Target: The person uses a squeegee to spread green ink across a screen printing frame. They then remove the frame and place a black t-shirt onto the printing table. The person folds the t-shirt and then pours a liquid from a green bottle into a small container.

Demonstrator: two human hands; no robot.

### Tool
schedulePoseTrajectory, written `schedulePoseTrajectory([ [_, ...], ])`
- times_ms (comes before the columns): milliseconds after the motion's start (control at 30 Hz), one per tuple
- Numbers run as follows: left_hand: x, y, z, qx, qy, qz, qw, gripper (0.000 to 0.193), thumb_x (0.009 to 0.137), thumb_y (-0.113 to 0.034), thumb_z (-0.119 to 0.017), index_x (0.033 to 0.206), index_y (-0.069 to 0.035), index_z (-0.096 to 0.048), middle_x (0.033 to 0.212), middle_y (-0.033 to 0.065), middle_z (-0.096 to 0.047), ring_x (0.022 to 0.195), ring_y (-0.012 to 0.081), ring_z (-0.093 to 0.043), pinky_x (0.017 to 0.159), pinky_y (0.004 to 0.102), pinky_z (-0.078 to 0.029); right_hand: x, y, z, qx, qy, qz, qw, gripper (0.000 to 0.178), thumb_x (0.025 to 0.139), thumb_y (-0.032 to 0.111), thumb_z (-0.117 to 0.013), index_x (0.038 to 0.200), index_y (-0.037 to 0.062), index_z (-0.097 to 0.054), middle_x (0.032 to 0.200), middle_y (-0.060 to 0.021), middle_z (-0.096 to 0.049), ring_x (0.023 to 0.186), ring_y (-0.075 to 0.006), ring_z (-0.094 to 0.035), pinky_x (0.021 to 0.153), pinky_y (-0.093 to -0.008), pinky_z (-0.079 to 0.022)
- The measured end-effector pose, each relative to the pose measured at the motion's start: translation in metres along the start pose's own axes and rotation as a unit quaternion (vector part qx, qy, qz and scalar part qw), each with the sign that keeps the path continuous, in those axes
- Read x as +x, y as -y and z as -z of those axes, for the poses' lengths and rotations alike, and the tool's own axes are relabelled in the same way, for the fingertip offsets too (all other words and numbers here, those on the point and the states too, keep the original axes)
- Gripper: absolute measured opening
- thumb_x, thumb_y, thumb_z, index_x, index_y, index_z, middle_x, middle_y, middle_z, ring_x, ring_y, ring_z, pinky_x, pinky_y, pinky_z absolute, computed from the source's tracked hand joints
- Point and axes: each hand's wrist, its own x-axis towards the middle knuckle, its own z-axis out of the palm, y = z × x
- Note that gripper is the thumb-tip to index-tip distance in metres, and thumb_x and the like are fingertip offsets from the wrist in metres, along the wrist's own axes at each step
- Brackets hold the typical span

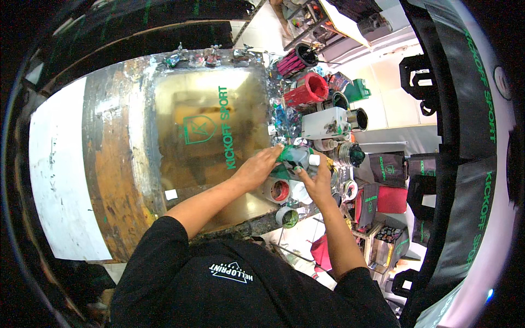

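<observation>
A clear plastic bottle (297,157) with a white cap and dark and green smears lies between my hands, above the right edge of the work table. My right hand (319,179) is closed round its near right side, thumb across the body beside the cap. At its other end my left hand (261,165) is closed on it, though the fingertips are partly hidden. Left of my hands is a printing frame (213,123) with a gold-coloured surface, bearing a green shield and green lettering.
Past the bottle stand a white box-shaped can (324,123), a red tub (306,91) and a pink-and-black container (297,60). Nearer me are an open pot with red inside (279,190) and a green-stained pot (287,217). A white sheet (60,169) covers the table's left end.
</observation>
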Motion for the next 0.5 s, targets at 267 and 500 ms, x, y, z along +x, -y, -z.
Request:
schedulePoseTrajectory([
  [267,0.005,0.011,0.012,-0.079,0.108,0.010,0.991,0.055,0.104,-0.025,-0.039,0.150,0.003,-0.027,0.152,0.0238,-0.034,0.141,0.0373,-0.033,0.119,0.0427,-0.026,0.004,-0.006,0.004,-0.041,0.005,0.038,0.998,0.058,0.080,0.016,-0.077,0.128,0.0021,-0.048,0.109,-0.0167,-0.062,0.102,-0.0286,-0.062,0.088,-0.0381,-0.048],
  [500,0.009,0.026,0.014,-0.188,0.126,-0.004,0.974,0.055,0.104,-0.033,-0.038,0.151,-0.004,-0.032,0.157,0.0178,-0.030,0.145,0.0346,-0.029,0.119,0.0408,-0.022,0.002,-0.014,0.003,0.014,0.018,0.012,1.000,0.059,0.081,0.017,-0.077,0.129,0.0022,-0.048,0.112,-0.0151,-0.061,0.105,-0.0253,-0.060,0.091,-0.0372,-0.047],
])
